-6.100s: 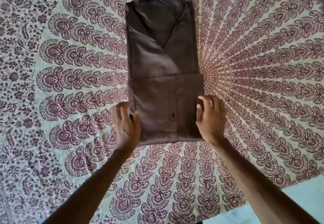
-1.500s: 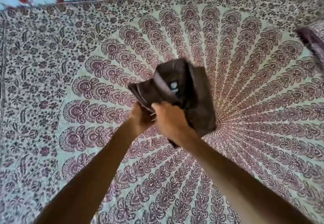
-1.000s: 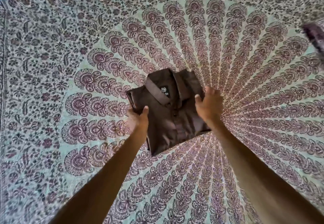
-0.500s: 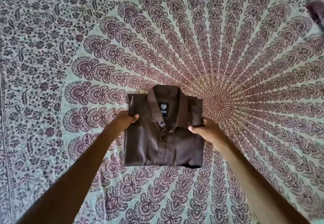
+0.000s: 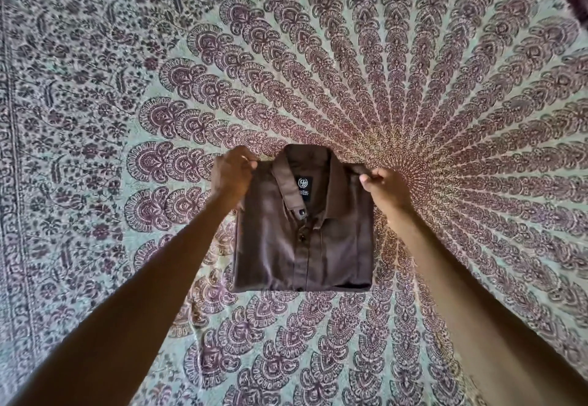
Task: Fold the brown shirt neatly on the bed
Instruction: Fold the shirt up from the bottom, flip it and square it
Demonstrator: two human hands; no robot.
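On the bed [image 5: 127, 55], the brown shirt [image 5: 318, 240] lay folded flat. Our left hand [image 5: 232, 176] and right hand [image 5: 385, 189] pinched its top corners. A hard tug could have pulled the folds loose.

brown shirt [image 5: 318, 240], folded rectangle, collar up, flat

On the bed's [image 5: 79, 294] mandala-print bedspread [image 5: 461, 94] the folded brown shirt [image 5: 334, 246] lies flat near the middle, collar toward the far edge.
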